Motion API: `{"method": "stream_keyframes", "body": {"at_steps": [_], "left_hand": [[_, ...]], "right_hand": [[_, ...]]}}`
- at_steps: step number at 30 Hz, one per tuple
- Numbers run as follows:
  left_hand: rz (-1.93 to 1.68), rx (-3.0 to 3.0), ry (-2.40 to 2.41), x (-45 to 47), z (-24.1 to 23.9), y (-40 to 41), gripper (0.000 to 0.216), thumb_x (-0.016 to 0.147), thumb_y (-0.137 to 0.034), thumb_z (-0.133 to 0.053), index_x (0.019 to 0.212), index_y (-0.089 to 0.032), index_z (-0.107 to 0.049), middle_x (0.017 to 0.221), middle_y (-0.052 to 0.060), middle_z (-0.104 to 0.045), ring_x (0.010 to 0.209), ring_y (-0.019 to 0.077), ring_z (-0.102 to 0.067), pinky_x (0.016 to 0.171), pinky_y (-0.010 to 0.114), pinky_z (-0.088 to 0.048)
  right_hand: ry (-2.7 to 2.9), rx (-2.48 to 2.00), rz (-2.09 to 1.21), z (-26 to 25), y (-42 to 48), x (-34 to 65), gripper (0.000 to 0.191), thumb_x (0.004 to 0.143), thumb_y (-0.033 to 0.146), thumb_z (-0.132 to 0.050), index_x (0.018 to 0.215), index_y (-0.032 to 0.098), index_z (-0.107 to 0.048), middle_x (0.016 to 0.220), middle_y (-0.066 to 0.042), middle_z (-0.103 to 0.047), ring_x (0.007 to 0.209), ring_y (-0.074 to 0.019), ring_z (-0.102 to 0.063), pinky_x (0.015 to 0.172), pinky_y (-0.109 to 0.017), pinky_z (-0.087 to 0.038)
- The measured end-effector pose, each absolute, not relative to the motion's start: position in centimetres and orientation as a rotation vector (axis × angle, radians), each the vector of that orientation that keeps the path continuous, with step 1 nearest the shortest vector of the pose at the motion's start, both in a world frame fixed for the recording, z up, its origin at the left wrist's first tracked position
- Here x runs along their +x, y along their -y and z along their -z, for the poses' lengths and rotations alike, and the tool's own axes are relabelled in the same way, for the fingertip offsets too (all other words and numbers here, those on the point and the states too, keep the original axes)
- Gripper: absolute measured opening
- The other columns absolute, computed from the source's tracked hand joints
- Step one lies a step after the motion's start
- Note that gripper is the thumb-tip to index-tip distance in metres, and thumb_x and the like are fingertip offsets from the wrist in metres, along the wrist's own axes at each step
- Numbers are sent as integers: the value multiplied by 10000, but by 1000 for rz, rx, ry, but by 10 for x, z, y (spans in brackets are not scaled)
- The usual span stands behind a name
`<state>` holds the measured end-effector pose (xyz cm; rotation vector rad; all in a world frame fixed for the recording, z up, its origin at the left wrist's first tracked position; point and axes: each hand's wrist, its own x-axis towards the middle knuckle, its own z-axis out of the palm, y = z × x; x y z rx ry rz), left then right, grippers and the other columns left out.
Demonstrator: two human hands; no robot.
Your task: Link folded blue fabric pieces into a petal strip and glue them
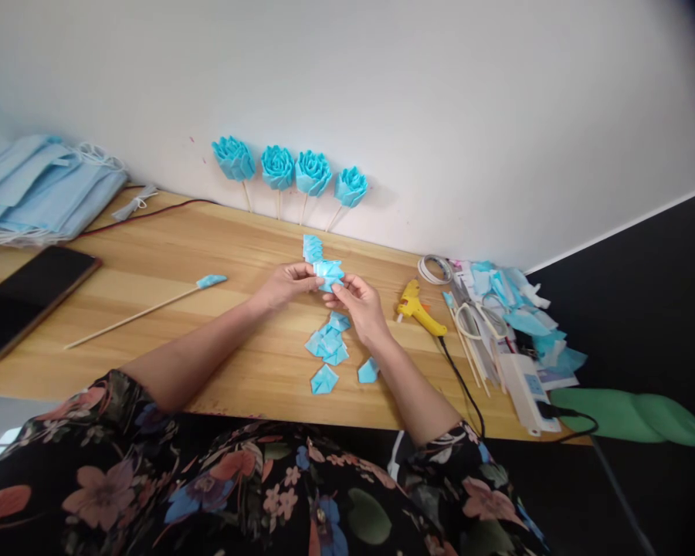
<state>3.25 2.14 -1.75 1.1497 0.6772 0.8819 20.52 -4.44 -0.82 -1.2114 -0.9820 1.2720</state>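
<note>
- While it hovers just above the table (208,255), the folded blue piece (328,272) is pinched by fingers of left hand (286,284) and right hand (362,305).
- Likely light, soft, crushable; hold by folded edges.

Your left hand (283,284) and right hand (359,305) are pinching the folded blue piece (328,272) and covering its near edges, so its folds are not showing clearly. The picture's left edge is cutting off the phone (28,297) and the stack of masks (35,185). The scrap pile (515,309) is blurring into a jumble
</note>
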Motion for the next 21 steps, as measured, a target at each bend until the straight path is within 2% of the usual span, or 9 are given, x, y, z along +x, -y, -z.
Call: {"method": "stream_keyframes", "body": {"at_steps": [2, 5, 11, 16, 21], "left_hand": [[-901, 1178, -722, 32, 18, -22, 378, 643, -475, -894, 696, -150, -709, 668, -13, -652, 660, 102, -551, 714, 255, -429], [-903, 1205, -751, 31, 19, -22, 381, 652, -483, -876, 691, -150, -695, 665, -16, -632, 653, 100, -534, 701, 253, -422], [-843, 1248, -709, 33, 21, -23, 383, 664, -475, -868, 730, -145, -685, 728, 6, -674, 720, 132, -609, 774, 284, -466], [-807, 1336, -681, 32, 23, -23, 353, 691, -448, -857, 772, -150, -686, 781, 23, -702, 770, 162, -637, 790, 306, -496], [-750, 1417, -676, 30, 21, -24, 344, 723, -456, -824, 814, -155, -684, 799, 22, -698, 786, 169, -630, 775, 304, -492]], "right_hand": [[1049, -1233, -1277, 6, 45, 207, 431, 663, 544, -858, 883, 217, -684, 847, 5, -682, 698, -125, -627, 610, -254, -561], [1141, -1266, -1255, 2, 46, 210, 384, 699, 534, -820, 855, 210, -685, 821, 6, -632, 733, -134, -561, 557, -233, -511], [1172, -1343, -1244, -3, 46, 209, 431, 699, 564, -768, 919, 203, -684, 809, 0, -619, 741, -149, -536, 573, -252, -484], [1216, -1410, -1175, 1, 46, 206, 384, 690, 559, -737, 802, 209, -625, 712, 24, -573, 642, -131, -485, 569, -265, -436], [1332, -1441, -1055, 6, 45, 208, 316, 733, 509, -683, 745, 209, -585, 660, 38, -524, 626, -126, -459, 597, -272, -398]]}}
